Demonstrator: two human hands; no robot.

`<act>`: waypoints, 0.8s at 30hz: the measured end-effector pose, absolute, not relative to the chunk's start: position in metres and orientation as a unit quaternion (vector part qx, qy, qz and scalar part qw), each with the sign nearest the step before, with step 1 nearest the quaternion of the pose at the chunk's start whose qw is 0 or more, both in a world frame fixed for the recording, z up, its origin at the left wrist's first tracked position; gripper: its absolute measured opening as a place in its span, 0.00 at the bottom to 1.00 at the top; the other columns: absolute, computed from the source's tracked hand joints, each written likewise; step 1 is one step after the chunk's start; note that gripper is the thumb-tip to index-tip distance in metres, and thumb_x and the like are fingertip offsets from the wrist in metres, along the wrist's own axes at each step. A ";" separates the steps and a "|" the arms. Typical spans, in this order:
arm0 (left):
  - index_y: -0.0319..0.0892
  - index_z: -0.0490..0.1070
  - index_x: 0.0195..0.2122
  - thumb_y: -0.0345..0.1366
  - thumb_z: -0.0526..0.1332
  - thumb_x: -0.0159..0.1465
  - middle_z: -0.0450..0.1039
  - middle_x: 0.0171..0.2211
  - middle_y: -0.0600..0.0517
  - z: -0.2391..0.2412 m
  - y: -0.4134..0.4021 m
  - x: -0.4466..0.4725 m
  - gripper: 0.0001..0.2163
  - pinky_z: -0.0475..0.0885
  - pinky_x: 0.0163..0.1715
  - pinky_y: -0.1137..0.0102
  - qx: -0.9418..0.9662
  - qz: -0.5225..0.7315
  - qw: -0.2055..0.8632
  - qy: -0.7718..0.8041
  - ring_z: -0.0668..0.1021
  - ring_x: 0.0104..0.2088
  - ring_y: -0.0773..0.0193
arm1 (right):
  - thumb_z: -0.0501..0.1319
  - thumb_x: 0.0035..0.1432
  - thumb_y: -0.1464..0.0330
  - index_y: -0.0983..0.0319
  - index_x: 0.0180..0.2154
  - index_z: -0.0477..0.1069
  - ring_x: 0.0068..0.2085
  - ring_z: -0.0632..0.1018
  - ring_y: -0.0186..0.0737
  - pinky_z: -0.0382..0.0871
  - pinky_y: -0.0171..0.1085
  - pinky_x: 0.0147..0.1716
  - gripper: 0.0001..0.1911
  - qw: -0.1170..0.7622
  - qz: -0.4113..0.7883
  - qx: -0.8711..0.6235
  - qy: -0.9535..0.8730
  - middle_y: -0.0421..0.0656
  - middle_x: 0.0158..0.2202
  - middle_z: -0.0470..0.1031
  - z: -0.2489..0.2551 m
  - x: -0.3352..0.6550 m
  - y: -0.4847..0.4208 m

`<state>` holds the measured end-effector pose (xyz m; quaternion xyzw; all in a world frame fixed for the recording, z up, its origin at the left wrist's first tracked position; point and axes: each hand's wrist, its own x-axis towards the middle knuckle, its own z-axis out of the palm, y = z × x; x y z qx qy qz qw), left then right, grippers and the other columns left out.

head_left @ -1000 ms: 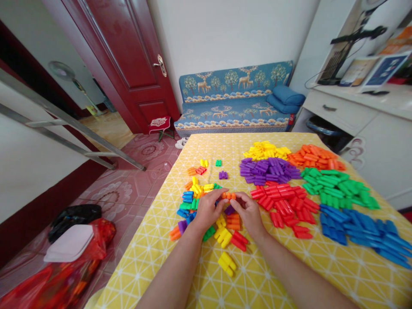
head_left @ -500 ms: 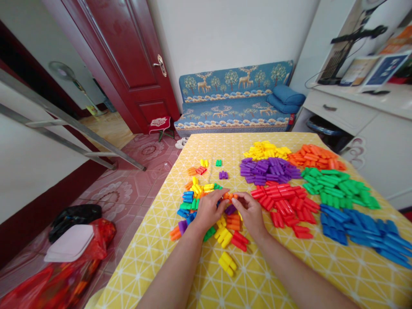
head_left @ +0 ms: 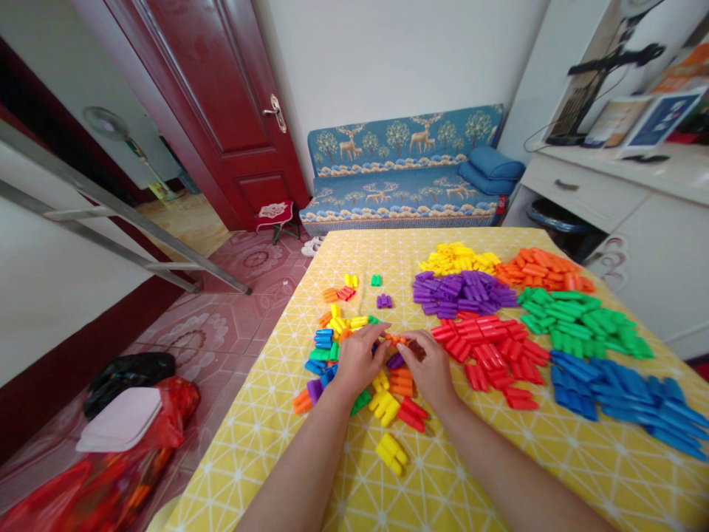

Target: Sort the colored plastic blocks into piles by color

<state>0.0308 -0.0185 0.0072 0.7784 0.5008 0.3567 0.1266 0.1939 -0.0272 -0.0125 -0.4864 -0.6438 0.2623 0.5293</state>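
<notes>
Both hands meet over a mixed heap of coloured plastic building pieces. My left hand (head_left: 360, 358) is closed around the left end of an orange building piece (head_left: 395, 339). With thumb and fingers, my right hand (head_left: 430, 366) pinches the same piece at its right end. Just below lie a purple piece (head_left: 395, 360), an orange piece (head_left: 402, 383), a yellow piece (head_left: 384, 408) and a red piece (head_left: 413, 414). Blue pieces (head_left: 323, 338) and green ones lie left of my left hand, which hides part of the heap. One yellow piece (head_left: 391, 453) lies apart, nearer to me.
Sorted piles stand at the right: yellow (head_left: 459, 259), purple (head_left: 462, 294), orange (head_left: 543, 271), red (head_left: 492, 343), green (head_left: 584, 324) and blue (head_left: 625, 399). The yellow patterned tablecloth (head_left: 266, 458) covers the table. Beyond it is a blue sofa (head_left: 382, 196); bags (head_left: 130, 369) lie on the floor at left.
My right hand has shifted slightly left, closer to my left hand. Both still hold the orange building piece, and the piles are unchanged.
</notes>
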 end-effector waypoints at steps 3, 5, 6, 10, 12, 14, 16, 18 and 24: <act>0.45 0.69 0.52 0.35 0.58 0.64 0.77 0.43 0.49 0.008 -0.019 0.031 0.14 0.74 0.42 0.67 0.782 0.356 0.125 0.496 0.78 0.40 0.62 | 0.59 0.59 0.67 0.59 0.38 0.72 0.40 0.74 0.43 0.69 0.42 0.41 0.06 0.540 0.250 -0.489 -0.637 0.45 0.38 0.74 -0.014 0.194 -0.026; 0.45 0.70 0.51 0.34 0.58 0.64 0.77 0.42 0.49 0.010 -0.019 0.031 0.14 0.74 0.41 0.67 0.785 0.352 0.122 0.495 0.78 0.40 0.62 | 0.59 0.59 0.66 0.59 0.38 0.72 0.39 0.74 0.44 0.69 0.42 0.40 0.06 0.530 0.257 -0.496 -0.638 0.45 0.37 0.74 -0.014 0.194 -0.025; 0.45 0.71 0.50 0.34 0.58 0.64 0.77 0.41 0.49 0.010 -0.019 0.031 0.13 0.73 0.40 0.68 0.787 0.348 0.121 0.495 0.78 0.39 0.62 | 0.59 0.59 0.66 0.59 0.38 0.72 0.39 0.74 0.44 0.70 0.42 0.39 0.06 0.526 0.261 -0.499 -0.637 0.45 0.37 0.74 -0.014 0.194 -0.025; 0.46 0.71 0.50 0.33 0.59 0.63 0.77 0.40 0.50 0.011 -0.019 0.031 0.13 0.73 0.39 0.68 0.790 0.335 0.116 0.500 0.78 0.39 0.61 | 0.60 0.58 0.65 0.60 0.37 0.72 0.39 0.75 0.43 0.70 0.42 0.39 0.07 0.553 0.266 -0.492 -0.618 0.45 0.38 0.74 -0.013 0.194 -0.026; 0.46 0.70 0.50 0.33 0.59 0.63 0.77 0.40 0.50 0.010 -0.018 0.031 0.14 0.73 0.39 0.68 0.790 0.331 0.114 0.503 0.78 0.39 0.61 | 0.60 0.58 0.64 0.60 0.38 0.71 0.38 0.75 0.42 0.70 0.41 0.38 0.08 0.565 0.279 -0.493 -0.599 0.45 0.38 0.74 -0.013 0.194 -0.026; 0.46 0.70 0.50 0.32 0.59 0.62 0.77 0.40 0.50 0.010 -0.018 0.032 0.14 0.73 0.39 0.68 0.792 0.326 0.111 0.505 0.78 0.39 0.61 | 0.60 0.58 0.63 0.61 0.40 0.71 0.38 0.75 0.42 0.71 0.40 0.35 0.10 0.572 0.308 -0.501 -0.572 0.46 0.38 0.75 -0.012 0.195 -0.027; 0.45 0.72 0.48 0.31 0.59 0.62 0.77 0.40 0.50 0.010 -0.018 0.032 0.13 0.73 0.38 0.68 0.796 0.318 0.104 0.504 0.78 0.39 0.61 | 0.60 0.58 0.61 0.61 0.41 0.70 0.36 0.76 0.42 0.71 0.38 0.32 0.12 0.580 0.340 -0.508 -0.538 0.46 0.37 0.75 -0.009 0.197 -0.028; 0.46 0.74 0.45 0.31 0.59 0.61 0.77 0.38 0.49 0.010 -0.018 0.031 0.11 0.73 0.37 0.68 0.802 0.308 0.095 0.502 0.78 0.39 0.61 | 0.61 0.56 0.60 0.61 0.41 0.69 0.34 0.76 0.41 0.72 0.37 0.29 0.13 0.590 0.364 -0.508 -0.511 0.45 0.35 0.75 -0.001 0.201 -0.028; 0.45 0.76 0.43 0.31 0.59 0.61 0.77 0.39 0.49 0.009 -0.017 0.030 0.10 0.73 0.40 0.66 0.809 0.297 0.092 0.499 0.78 0.41 0.59 | 0.65 0.53 0.63 0.61 0.39 0.72 0.24 0.75 0.34 0.71 0.34 0.24 0.12 0.639 0.327 -0.492 -0.492 0.40 0.28 0.75 0.053 0.246 0.000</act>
